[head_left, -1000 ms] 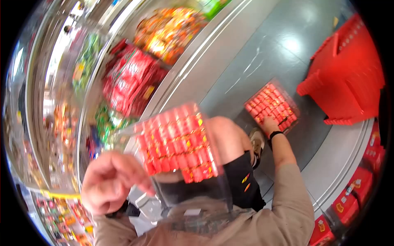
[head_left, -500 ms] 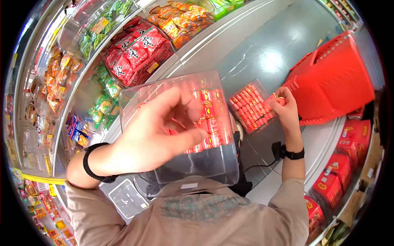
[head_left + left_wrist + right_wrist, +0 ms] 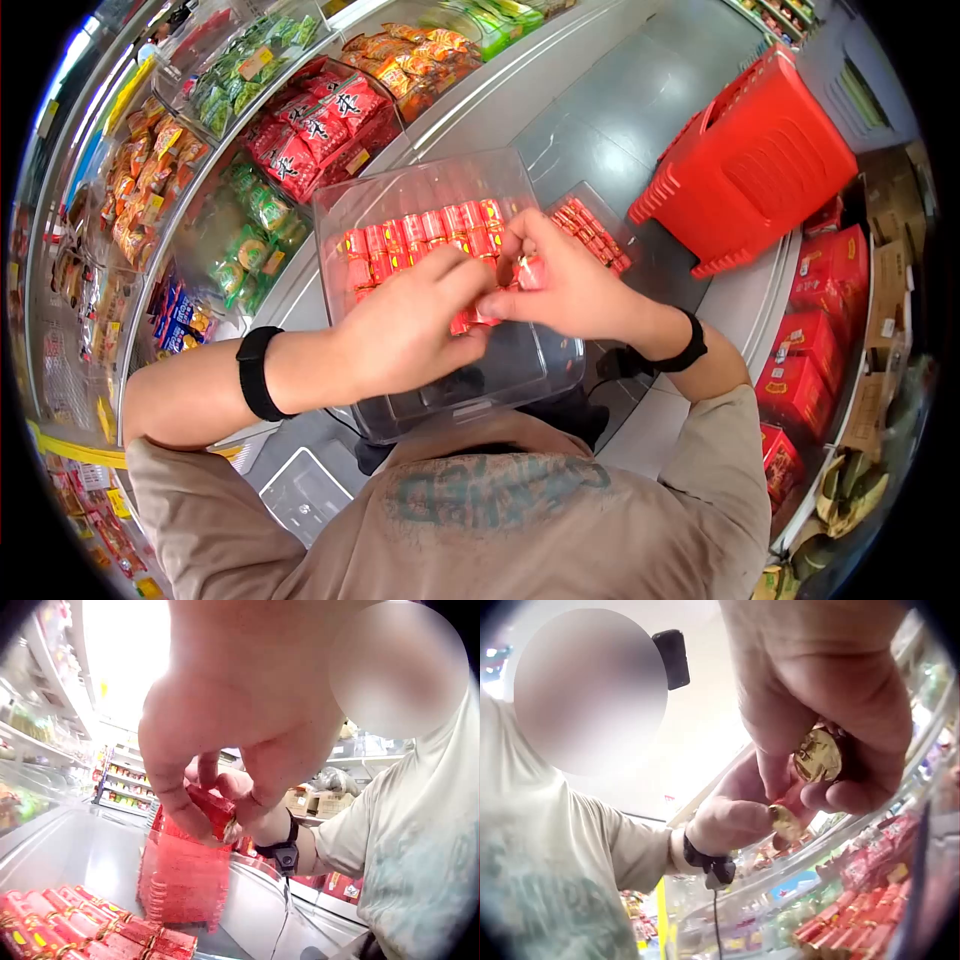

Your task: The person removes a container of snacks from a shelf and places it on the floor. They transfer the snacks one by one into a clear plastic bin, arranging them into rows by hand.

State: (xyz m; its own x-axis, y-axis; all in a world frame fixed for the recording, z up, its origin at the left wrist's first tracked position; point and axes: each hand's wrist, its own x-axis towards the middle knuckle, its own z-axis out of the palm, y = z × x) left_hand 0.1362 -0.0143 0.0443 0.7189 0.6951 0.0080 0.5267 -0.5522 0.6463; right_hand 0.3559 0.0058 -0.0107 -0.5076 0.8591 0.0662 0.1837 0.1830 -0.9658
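Both hands meet above a clear box [image 3: 460, 400] of red rolls [image 3: 425, 225] in the head view. My left hand [image 3: 405, 325] pinches a red roll [image 3: 214, 814], seen in the left wrist view. Beside it, my right hand [image 3: 580, 285] grips another red roll [image 3: 530, 272], whose gold end [image 3: 819, 756] shows in the right wrist view. There the left hand [image 3: 731, 817] holds its roll by a second gold end [image 3: 786, 823]. A smaller clear box of red rolls [image 3: 590, 232] lies beyond my right hand, partly hidden by it.
Shelf bins with red packets [image 3: 320, 125], orange packets [image 3: 410, 60] and green packets [image 3: 255, 85] line the left. A red basket [image 3: 765, 165] stands on the floor at the right, near red boxes [image 3: 805, 360]. An empty clear container [image 3: 305, 495] lies at lower left.
My right hand has come left from beside the smaller box to over the large one, carrying red rolls. My left hand has closed from loosely curved fingers to a pinch beside it.
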